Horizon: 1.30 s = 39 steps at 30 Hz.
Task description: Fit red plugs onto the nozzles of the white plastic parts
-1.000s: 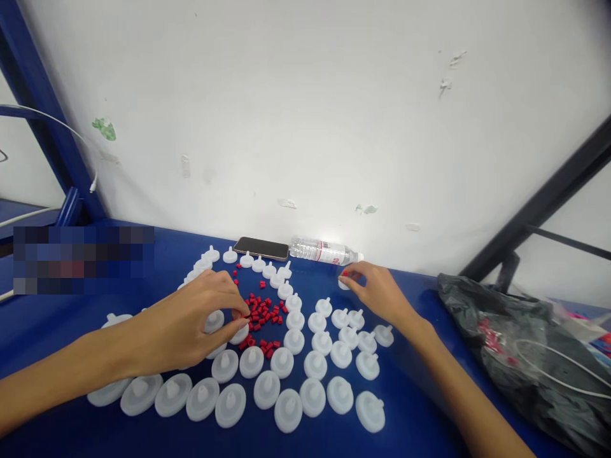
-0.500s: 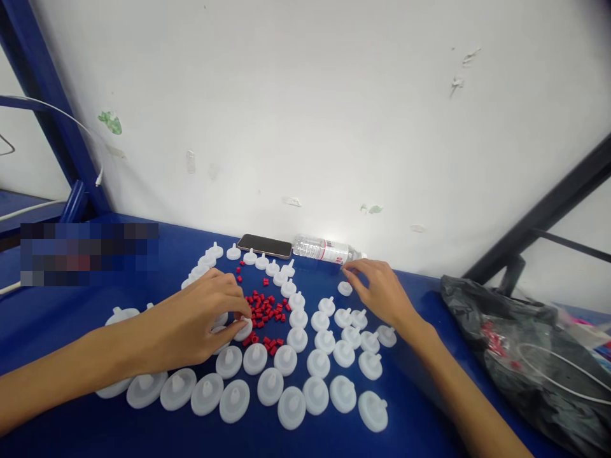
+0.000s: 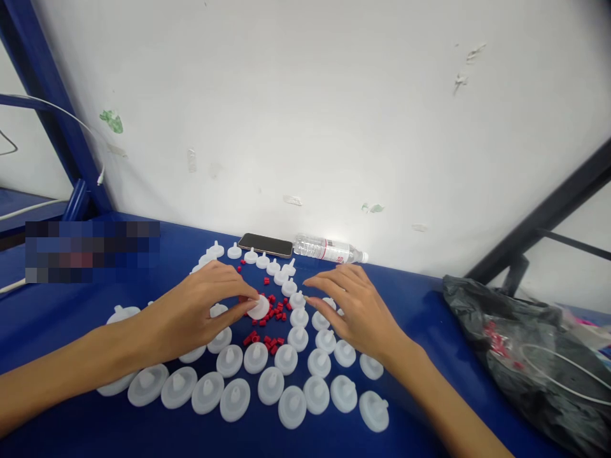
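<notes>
A white disc [image 3: 258, 308] is being pinched at the fingertips of the left hand's grip [image 3: 203, 302]; should its edge be slipping, the loose red pieces [image 3: 275, 313] around it could be getting scattered. Round and milky, it is being held left of the spread right hand [image 3: 359, 312].

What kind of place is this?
Probably a small-parts assembly or sorting workstation: a flat blue tabletop against a scuffed white wall, with rows of round white plastic stemmed discs and a scatter of small red cylindrical pieces.
</notes>
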{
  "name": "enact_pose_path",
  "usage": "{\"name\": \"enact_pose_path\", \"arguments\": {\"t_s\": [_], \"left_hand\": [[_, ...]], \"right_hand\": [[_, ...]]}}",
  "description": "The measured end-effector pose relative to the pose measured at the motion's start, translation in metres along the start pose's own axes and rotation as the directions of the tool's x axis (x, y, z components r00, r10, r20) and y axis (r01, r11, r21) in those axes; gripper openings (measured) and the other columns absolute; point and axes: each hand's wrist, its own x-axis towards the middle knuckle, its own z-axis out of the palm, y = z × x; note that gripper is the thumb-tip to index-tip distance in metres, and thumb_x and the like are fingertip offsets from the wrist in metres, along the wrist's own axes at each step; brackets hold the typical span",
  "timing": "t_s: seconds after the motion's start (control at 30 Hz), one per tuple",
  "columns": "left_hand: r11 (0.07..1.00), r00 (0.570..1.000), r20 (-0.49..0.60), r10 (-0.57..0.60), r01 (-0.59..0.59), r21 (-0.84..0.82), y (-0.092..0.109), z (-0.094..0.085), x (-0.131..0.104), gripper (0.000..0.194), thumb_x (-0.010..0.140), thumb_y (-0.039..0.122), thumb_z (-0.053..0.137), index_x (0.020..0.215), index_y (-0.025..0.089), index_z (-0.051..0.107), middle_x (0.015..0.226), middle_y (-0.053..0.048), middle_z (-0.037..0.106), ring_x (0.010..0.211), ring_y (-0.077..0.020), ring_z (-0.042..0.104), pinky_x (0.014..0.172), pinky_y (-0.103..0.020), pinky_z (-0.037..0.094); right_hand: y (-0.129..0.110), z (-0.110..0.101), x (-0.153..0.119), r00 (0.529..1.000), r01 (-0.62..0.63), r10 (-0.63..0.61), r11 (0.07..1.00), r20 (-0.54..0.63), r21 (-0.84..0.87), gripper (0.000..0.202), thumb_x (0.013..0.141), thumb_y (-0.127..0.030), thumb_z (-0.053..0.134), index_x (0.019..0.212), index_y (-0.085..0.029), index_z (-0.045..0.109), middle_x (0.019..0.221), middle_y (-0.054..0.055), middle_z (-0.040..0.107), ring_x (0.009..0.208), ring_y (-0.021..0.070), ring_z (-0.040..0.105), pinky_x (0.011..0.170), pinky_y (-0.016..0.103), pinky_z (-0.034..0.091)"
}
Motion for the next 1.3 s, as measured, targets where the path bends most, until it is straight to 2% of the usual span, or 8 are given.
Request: {"name": "enact_pose_path", "arguments": {"t_s": [0.1, 0.3, 0.43, 0.57, 0.7, 0.83, 1.1, 1.3], "left_hand": [[0.997, 0.994, -0.087, 0.061, -0.065, -0.043, 0.003, 0.001, 0.001, 0.018, 0.106, 0.025, 0.068, 0.121, 0.032, 0.074, 0.098, 0.006, 0.080, 0.091, -0.0140, 0.072, 0.093, -0.031, 0.052], [0.988, 0.994, -0.081, 0.079, -0.088, -0.127, 0.023, 0.002, -0.001, 0.026, 0.105, 0.021, 0.070, 0.127, 0.035, 0.071, 0.106, 0.007, 0.082, 0.095, -0.0132, 0.075, 0.097, -0.032, 0.054], [0.985, 0.996, -0.068, 0.064, -0.074, -0.157, 0.033, 0.004, -0.002, 0.021, 0.104, 0.024, 0.071, 0.121, 0.036, 0.073, 0.102, 0.007, 0.083, 0.090, -0.0139, 0.076, 0.097, -0.034, 0.055], [0.997, 0.996, -0.090, 0.007, -0.014, -0.077, 0.020, 0.003, 0.000, 0.020, 0.105, 0.033, 0.067, 0.123, 0.032, 0.076, 0.103, 0.002, 0.082, 0.095, -0.0185, 0.074, 0.094, -0.035, 0.056], [0.982, 0.985, 0.029, -0.168, 0.164, 0.097, -0.006, -0.001, 0.001, 0.028, 0.105, 0.047, 0.060, 0.102, 0.030, 0.082, 0.096, -0.003, 0.079, 0.092, -0.0240, 0.070, 0.089, -0.038, 0.054], [0.950, 0.938, 0.162, -0.306, 0.290, 0.111, -0.021, 0.000, -0.004, 0.034, 0.100, 0.057, 0.060, 0.097, 0.031, 0.083, 0.098, -0.005, 0.079, 0.094, -0.0265, 0.070, 0.091, -0.039, 0.054], [0.910, 0.857, 0.310, -0.410, 0.409, 0.071, -0.015, 0.003, -0.002, 0.032, 0.100, 0.056, 0.060, 0.095, 0.034, 0.082, 0.098, -0.003, 0.080, 0.096, -0.0268, 0.070, 0.084, -0.038, 0.053], [0.905, 0.840, 0.352, -0.412, 0.421, 0.056, -0.016, -0.001, 0.005, 0.028, 0.094, 0.058, 0.068, 0.090, 0.034, 0.083, 0.095, -0.001, 0.083, 0.093, -0.0273, 0.072, 0.080, -0.037, 0.054]], "right_hand": [[-0.008, -0.001, 0.001, 1.000, 0.030, -0.030, 1.000, -0.005, 0.009, 0.024, 0.110, -0.031, 0.066, 0.128, -0.016, 0.069, 0.114, 0.007, 0.081, 0.099, 0.0245, 0.072, 0.100, 0.045, 0.048], [-0.028, 0.000, 0.004, 0.991, 0.122, -0.117, 0.987, -0.059, 0.103, 0.050, 0.109, -0.047, 0.067, 0.142, -0.010, 0.060, 0.128, 0.011, 0.080, 0.113, 0.0227, 0.075, 0.115, 0.045, 0.042], [-0.040, 0.007, 0.006, 0.984, 0.155, -0.137, 0.975, -0.117, 0.157, 0.033, 0.109, -0.037, 0.069, 0.131, -0.013, 0.066, 0.117, 0.008, 0.083, 0.103, 0.0197, 0.078, 0.106, 0.041, 0.049], [-0.035, 0.009, 0.005, 0.981, 0.126, -0.107, 0.986, -0.163, 0.113, 0.027, 0.108, -0.026, 0.069, 0.131, -0.013, 0.066, 0.116, 0.009, 0.084, 0.100, 0.0206, 0.079, 0.100, 0.042, 0.051], [-0.022, 0.006, 0.002, 0.985, 0.107, -0.101, 0.994, -0.142, 0.033, 0.027, 0.107, -0.024, 0.070, 0.130, -0.010, 0.068, 0.116, 0.011, 0.083, 0.099, 0.0219, 0.079, 0.103, 0.045, 0.050], [-0.017, 0.008, 0.001, 0.986, 0.117, -0.116, 0.993, -0.124, 0.003, 0.027, 0.107, -0.026, 0.069, 0.129, -0.009, 0.068, 0.117, 0.011, 0.083, 0.099, 0.0224, 0.078, 0.103, 0.046, 0.050], [-0.024, 0.010, 0.003, 0.988, 0.120, -0.118, 0.993, -0.102, 0.007, 0.023, 0.111, -0.027, 0.062, 0.129, -0.014, 0.067, 0.116, 0.011, 0.084, 0.098, 0.0224, 0.077, 0.097, 0.044, 0.053], [-0.025, 0.010, 0.003, 0.988, 0.128, -0.125, 0.991, -0.087, 0.028, 0.023, 0.111, -0.026, 0.061, 0.130, -0.015, 0.066, 0.116, 0.011, 0.083, 0.097, 0.0224, 0.077, 0.095, 0.044, 0.053]]}}
